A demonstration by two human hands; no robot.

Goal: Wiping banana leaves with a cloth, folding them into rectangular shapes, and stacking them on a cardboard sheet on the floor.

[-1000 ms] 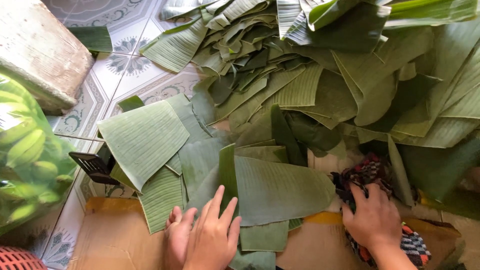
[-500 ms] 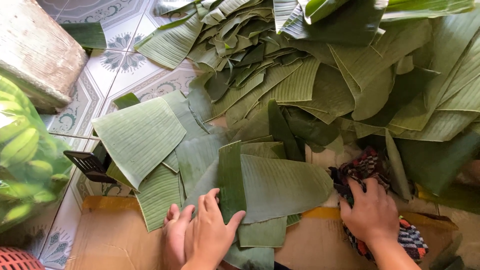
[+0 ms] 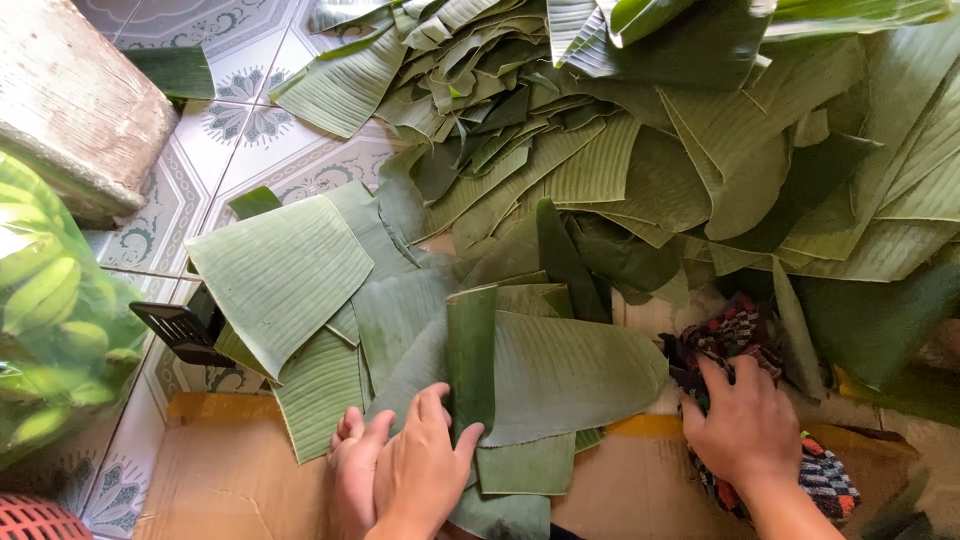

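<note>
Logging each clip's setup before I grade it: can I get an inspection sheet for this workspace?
Surface: brown cardboard sheet on patterned floor tiles.
Job's things: banana leaf piece, one edge folded over; patterned cloth.
Clutter: big leaf heap; black comb-like tool.
Grips: left hand presses the leaf piece; right hand rests on the cloth.
Cables: nothing seen.
Surroundings: green bananas, stone block, red basket.

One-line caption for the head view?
Left hand presses a folded green banana leaf; right hand grips a multicoloured checked cloth.
</note>
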